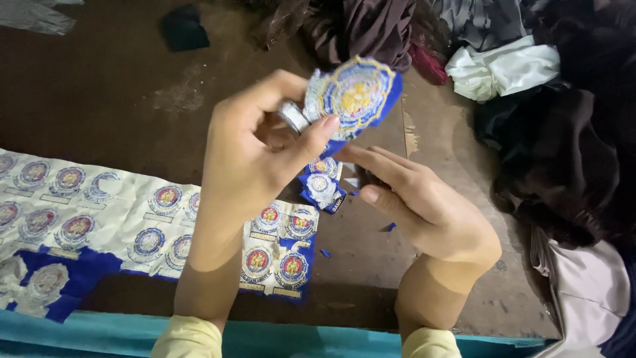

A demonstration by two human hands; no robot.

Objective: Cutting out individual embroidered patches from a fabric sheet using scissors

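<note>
While the far left of the brown table lies bare but for a grey scrap and a dark patch, the near left holds a pale sheet printed or stitched with rows of round badges, its near edge backed in blue and overhanging a teal edge. Just right of centre, the left hand is raised over that sheet, thumb and fingers closed on a blue and gold badge, with what looks like a small stack of further cut badges pinched behind it. Below it, a smaller blue badge piece lies on the table beside the sheet's right end, with blue trimmings scattered near it. The right hand sits lower and to the right, fingers curled and tips meeting beneath the held badge; whether it holds a tool or a scrap I cannot tell. The step in hand appears to be trimming or sorting one cut badge from the sheet; the next move would seem to call for a steady pinch by the left hand and a careful turn of the badge so its edge meets the right fingertips. No container shows. Far right, dark cloth, a white bundle and a pale garment lie heaped.
</note>
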